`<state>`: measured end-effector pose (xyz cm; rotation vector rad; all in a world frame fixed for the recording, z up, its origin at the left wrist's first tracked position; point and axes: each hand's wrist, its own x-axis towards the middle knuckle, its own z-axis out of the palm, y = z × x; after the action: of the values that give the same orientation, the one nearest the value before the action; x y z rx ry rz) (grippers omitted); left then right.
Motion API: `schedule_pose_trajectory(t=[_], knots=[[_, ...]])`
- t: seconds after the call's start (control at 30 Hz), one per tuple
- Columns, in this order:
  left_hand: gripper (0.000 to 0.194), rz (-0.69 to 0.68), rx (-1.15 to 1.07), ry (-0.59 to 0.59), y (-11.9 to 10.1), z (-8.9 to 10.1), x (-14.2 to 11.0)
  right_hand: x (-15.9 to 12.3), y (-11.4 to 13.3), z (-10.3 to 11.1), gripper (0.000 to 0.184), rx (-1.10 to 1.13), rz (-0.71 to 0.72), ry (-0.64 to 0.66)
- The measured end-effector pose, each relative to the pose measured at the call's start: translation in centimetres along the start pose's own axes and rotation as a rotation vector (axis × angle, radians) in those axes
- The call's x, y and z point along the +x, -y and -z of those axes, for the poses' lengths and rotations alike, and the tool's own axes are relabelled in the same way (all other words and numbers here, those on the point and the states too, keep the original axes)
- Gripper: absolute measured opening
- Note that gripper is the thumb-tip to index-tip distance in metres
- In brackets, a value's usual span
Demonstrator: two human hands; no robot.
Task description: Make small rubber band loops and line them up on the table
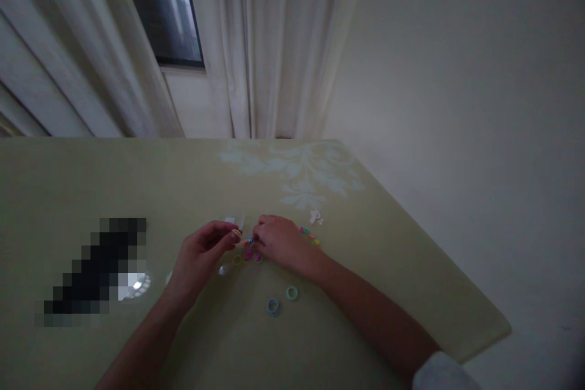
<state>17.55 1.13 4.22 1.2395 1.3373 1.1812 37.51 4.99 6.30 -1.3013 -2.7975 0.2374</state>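
Note:
Between the thumb and fingers of my left hand (203,256), thin yellow hair ties (236,234) are pinched. My right hand (281,242) is beside it, palm down, with its fingers curled over a small pile of colourful pieces; what they grip, if anything, is hidden. Orange and blue bits (248,242) show at its fingertips. Magenta hair ties (248,254) and a pale yellow hair tie (236,260) lie on the table just below both hands. Nearer to me rest a blue ring-shaped hair tie (273,306) and a light green one (291,293).
Small coloured pieces (311,236) and a white cluster (315,217) lie beyond my right wrist. The table (388,268) has a pale leaf pattern at its far edge. A pixelated dark shape (95,271) covers the left side. Curtains (283,42) hang behind.

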Motion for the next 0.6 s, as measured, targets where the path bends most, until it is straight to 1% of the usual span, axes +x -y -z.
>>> schedule_pose_trajectory(t=[0.13,0.2,0.27,0.37,0.43,0.5,0.6], knots=[[0.046,0.016,-0.007,-0.040,0.3,-0.1,-0.1,0.0,-0.2,-0.3,0.022,0.051,-0.015,-0.001],[0.046,0.029,-0.021,-0.057,0.3,0.0,-0.1,0.0,-0.6,0.0,0.023,0.110,-0.018,0.005],[0.046,0.030,-0.032,-0.061,0.3,-0.1,-0.2,0.0,-1.2,0.5,0.018,0.181,-0.012,0.000],[0.044,0.019,-0.034,-0.030,0.3,-0.3,-0.3,-0.1,-2.2,1.6,0.007,0.289,0.005,-0.051],[0.041,0.021,-0.031,-0.003,0.4,-0.5,-0.3,-0.2,-2.6,2.3,0.003,0.375,0.020,-0.103],[0.038,0.021,-0.027,0.017,0.4,-0.8,-0.5,-0.4,-2.6,2.9,0.001,0.493,0.040,-0.145],[0.033,-0.002,-0.029,0.047,0.2,-1.3,-0.8,-0.8,-1.9,3.6,0.006,0.670,0.061,-0.177]])
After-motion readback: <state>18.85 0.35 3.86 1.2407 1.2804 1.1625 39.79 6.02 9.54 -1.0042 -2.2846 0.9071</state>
